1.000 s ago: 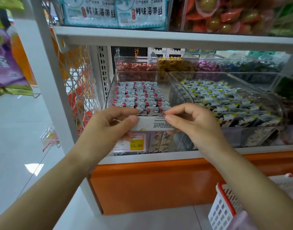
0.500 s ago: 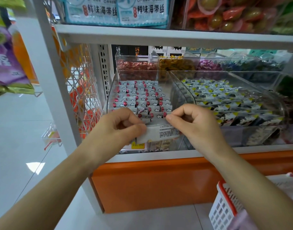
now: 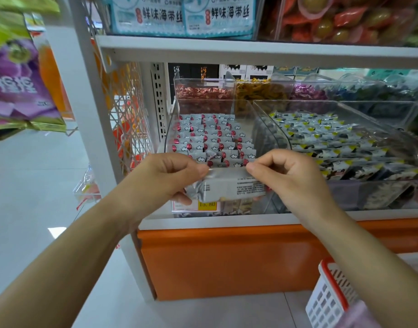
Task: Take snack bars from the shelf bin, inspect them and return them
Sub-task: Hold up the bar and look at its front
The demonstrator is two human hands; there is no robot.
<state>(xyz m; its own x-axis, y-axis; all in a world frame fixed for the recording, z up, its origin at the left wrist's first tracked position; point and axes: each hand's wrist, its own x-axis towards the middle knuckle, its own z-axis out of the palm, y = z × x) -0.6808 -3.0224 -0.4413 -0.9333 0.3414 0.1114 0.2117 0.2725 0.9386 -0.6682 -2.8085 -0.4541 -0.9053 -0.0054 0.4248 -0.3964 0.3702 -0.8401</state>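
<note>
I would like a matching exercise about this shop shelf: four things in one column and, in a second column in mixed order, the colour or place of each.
Column 1
1. snack bar
2. price label
3. basket
4. base panel

Column 2
A. orange, lowest part of the rack
B. white with a red rim, lower right corner
C. silver, pinched between the left hand and the right hand
D. yellow, partly hidden behind the bar

Pairs: 1-C, 2-D, 3-B, 4-A

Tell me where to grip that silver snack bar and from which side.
Pinch the snack bar at its two short ends, coming in from left and right, as the left hand and right hand do. It lies level and crosswise, its flat printed face toward the camera.
</note>
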